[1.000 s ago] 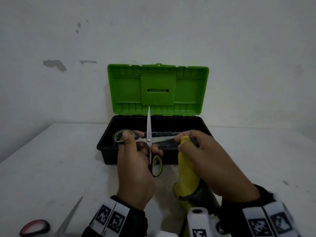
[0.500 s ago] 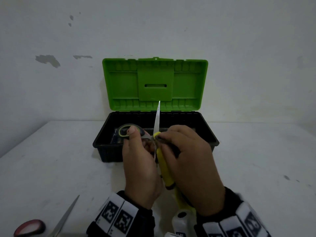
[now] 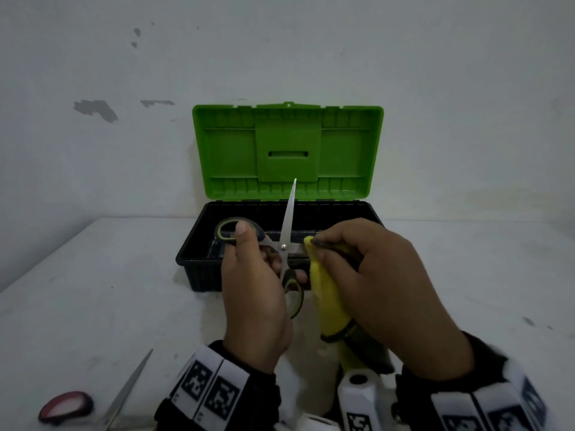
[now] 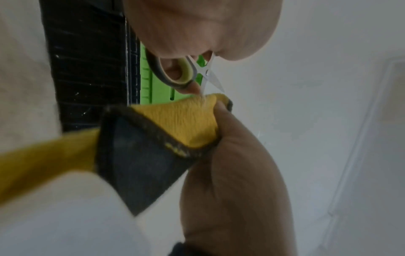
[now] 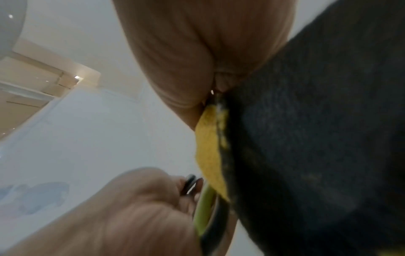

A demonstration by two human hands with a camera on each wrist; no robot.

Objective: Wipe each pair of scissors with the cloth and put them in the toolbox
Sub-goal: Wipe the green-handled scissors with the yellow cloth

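Lying well left of and below the left grip, a second pair of scissors with a red oval handle and a steel blade (image 3: 90, 405) is waiting on the white table (image 3: 93, 290), untouched. The left hand (image 3: 252, 293) is gripping the steel scissors with grey-and-lime plastic handles (image 3: 284, 244): the thumb is hooked through one loop, the other fingers are curling around the second loop below the pivot, and the blades are standing spread wide, one pointing up and away from the grip. Just right of that grip, the right hand (image 3: 376, 284) is pinching the yellow cloth with dark grey edging (image 3: 326, 293) closed around the sideways blade, close to the pivot; the rest of the cloth is hanging below the pinch. Beyond both grips the black plastic toolbox with the raised green lid (image 3: 199, 253) is standing open.

The wiping step appears to be in hand on this first pair, with one blade being cleaned. The next move probably calls for drawing the pinched cloth outward along the blade toward its tip, then treating the upright blade, minding the edges, before lowering the scissors into the box.
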